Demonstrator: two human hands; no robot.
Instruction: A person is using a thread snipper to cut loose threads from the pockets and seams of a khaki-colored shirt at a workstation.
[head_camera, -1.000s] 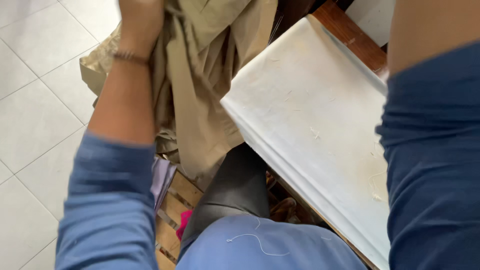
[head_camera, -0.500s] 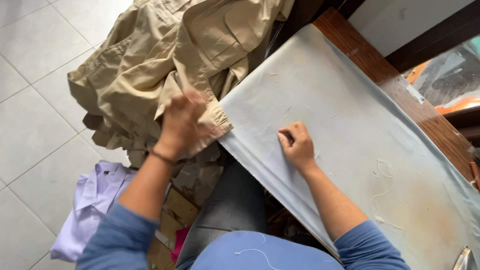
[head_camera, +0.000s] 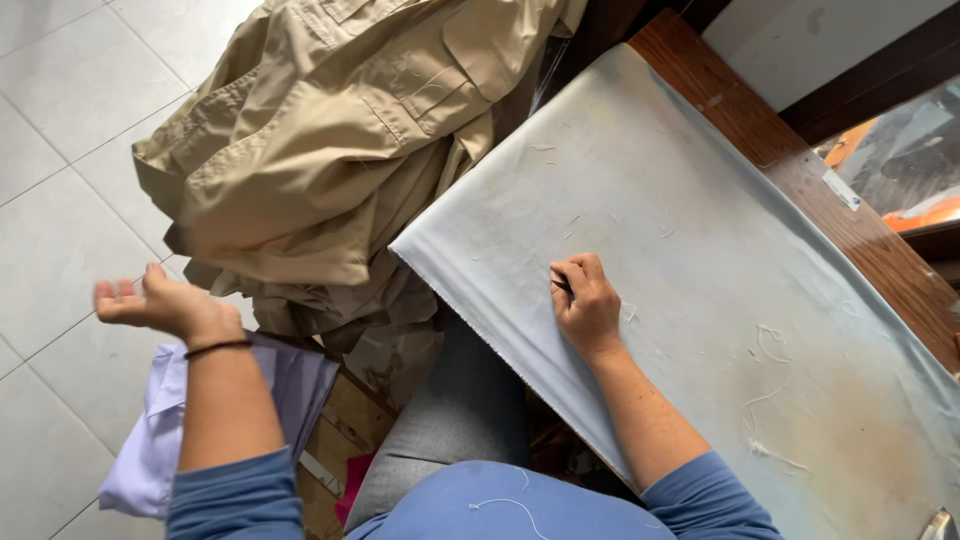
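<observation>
Head view shows your left hand (head_camera: 165, 305) open with the fingers spread, holding nothing, in the air above the lilac garment (head_camera: 160, 440) on the floor. Your right hand (head_camera: 588, 305) rests on the pale cloth-covered table (head_camera: 700, 250) with the fingers closed on a small dark tool; I cannot tell what kind. Beside the table edge lies the pile of khaki garments (head_camera: 330, 150). I judge this pile could slide down to the tiles, because it hangs loosely over the wooden crate (head_camera: 345, 425).
</observation>
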